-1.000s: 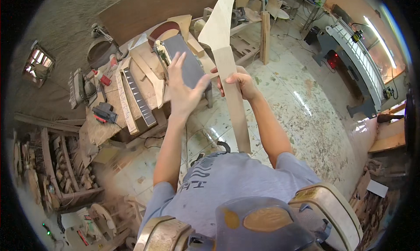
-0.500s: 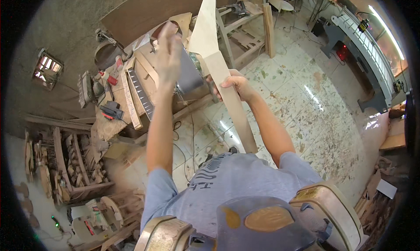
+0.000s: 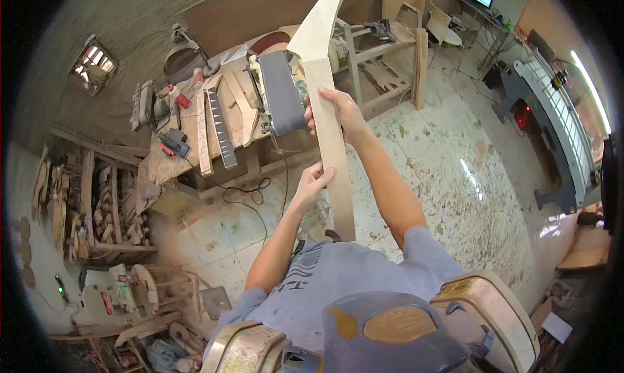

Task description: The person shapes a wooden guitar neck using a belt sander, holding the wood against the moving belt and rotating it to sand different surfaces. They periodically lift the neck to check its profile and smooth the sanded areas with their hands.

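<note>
A long pale wooden guitar neck (image 3: 333, 132) with an angled, flared headstock at its far end stands out in front of my body. My right hand (image 3: 341, 113) grips it at mid-length from the right side, thumb on the top face and fingers coming round the left edge. Lower down, my left hand (image 3: 313, 183) holds the left edge of the shaft, its thumb and fingers closed on the wood. Just left of the neck is a belt sander (image 3: 283, 90) with a dark belt, on the workbench.
The workbench (image 3: 172, 168) carries a dark strip with triangular markings (image 3: 221, 132), a red-and-white bottle (image 3: 179, 96) and a black-and-red power tool (image 3: 173, 143). A wooden frame stand (image 3: 383, 93) is beyond. At right stands a large grey machine (image 3: 556, 113); a wood-scrap rack (image 3: 97, 204) is left.
My left hand has come down from above the bench and taken hold of the guitar neck's lower part. The neck has swung more upright, and the view has shifted.
</note>
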A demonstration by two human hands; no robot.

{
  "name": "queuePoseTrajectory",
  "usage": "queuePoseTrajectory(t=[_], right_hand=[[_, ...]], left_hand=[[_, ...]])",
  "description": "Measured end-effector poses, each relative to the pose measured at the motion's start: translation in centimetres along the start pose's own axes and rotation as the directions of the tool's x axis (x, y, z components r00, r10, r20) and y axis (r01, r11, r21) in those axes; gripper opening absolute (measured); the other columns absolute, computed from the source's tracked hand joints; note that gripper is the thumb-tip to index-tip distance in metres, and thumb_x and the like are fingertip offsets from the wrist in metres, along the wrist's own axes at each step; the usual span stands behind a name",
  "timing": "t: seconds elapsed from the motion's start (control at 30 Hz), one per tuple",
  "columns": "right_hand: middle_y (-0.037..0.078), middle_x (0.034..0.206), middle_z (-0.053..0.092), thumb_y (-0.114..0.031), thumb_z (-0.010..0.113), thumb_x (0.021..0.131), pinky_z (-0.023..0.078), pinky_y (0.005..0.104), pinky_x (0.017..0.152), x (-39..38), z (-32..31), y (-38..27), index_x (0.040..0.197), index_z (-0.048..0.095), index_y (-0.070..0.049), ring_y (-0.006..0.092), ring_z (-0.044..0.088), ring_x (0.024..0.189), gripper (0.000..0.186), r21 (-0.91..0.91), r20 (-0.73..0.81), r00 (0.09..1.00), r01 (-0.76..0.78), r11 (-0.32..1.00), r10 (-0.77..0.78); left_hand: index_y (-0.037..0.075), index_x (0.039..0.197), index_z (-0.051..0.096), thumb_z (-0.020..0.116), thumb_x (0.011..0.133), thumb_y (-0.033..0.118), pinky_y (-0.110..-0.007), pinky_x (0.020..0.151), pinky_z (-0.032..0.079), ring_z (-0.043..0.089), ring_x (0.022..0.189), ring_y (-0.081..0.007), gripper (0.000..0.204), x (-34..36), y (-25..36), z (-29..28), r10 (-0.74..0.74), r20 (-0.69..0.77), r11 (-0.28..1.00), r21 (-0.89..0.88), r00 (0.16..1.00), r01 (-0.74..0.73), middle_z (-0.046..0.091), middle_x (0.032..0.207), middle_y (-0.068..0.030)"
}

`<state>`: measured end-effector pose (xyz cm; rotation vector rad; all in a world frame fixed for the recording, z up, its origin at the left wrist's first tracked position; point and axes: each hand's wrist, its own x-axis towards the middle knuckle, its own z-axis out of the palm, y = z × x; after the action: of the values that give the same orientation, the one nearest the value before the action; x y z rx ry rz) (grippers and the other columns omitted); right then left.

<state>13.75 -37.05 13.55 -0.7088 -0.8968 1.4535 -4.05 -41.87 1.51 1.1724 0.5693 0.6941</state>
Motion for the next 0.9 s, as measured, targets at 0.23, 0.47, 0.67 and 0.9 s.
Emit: queuePoseTrajectory(t=[0.23, 0.47, 0.67, 0.9], right_hand=[[0.015, 0.085, 0.07, -0.052, 0.052, 0.102, 0.062, 0.0367, 0.064, 1.5, 2.7, 0.1, 0.117, 0.057, 0.006, 0.0226, 0.072, 0.072, 0.06, -0.033, -0.002, 0.999, 0.044, 0.999, -0.044], [0.015, 0.091, 0.069, -0.055, 0.051, 0.102, 0.062, 0.0375, 0.068, 3.0, 5.8, 0.8, 0.118, 0.056, 0.002, 0.0234, 0.072, 0.077, 0.06, -0.112, -0.036, 0.997, 0.06, 0.992, -0.064], [0.012, 0.095, 0.069, -0.059, 0.053, 0.1, 0.062, 0.0378, 0.069, 4.3, 8.8, 1.1, 0.119, 0.057, -0.003, 0.0216, 0.072, 0.081, 0.059, -0.191, -0.076, 0.989, 0.111, 0.975, -0.127], [0.011, 0.1, 0.07, -0.054, 0.051, 0.103, 0.06, 0.0369, 0.079, 4.4, 10.2, 1.9, 0.123, 0.057, -0.006, 0.0201, 0.071, 0.089, 0.053, -0.274, -0.036, 0.979, 0.184, 0.944, -0.201]], left_hand=[[0.002, 0.131, 0.057, 0.056, 0.105, 0.038, -0.033, 0.085, 0.057, 0.068, 0.096, -0.0137, 0.045, -0.5, 0.1, -1.7, 0.088, -0.091, 0.996, 0.024, 0.992, -0.086, 0.071, 0.112, -0.008], [0.002, 0.13, 0.056, 0.051, 0.107, 0.041, -0.032, 0.083, 0.057, 0.068, 0.094, -0.0133, 0.045, -1.4, 1.0, -3.8, 0.2, -0.097, 0.978, 0.083, 0.975, -0.192, 0.072, 0.115, -0.0106], [0.003, 0.129, 0.055, 0.051, 0.106, 0.044, -0.032, 0.081, 0.057, 0.069, 0.093, -0.0154, 0.047, -2.5, 2.0, -5.9, 0.199, -0.108, 0.98, 0.025, 0.974, -0.197, 0.072, 0.113, -0.0109], [0.003, 0.13, 0.054, 0.053, 0.103, 0.051, -0.036, 0.08, 0.058, 0.071, 0.096, -0.0216, 0.055, -3.3, 4.1, -8.3, 0.197, -0.045, 0.979, -0.038, 0.979, -0.199, 0.072, 0.109, -0.0127]])
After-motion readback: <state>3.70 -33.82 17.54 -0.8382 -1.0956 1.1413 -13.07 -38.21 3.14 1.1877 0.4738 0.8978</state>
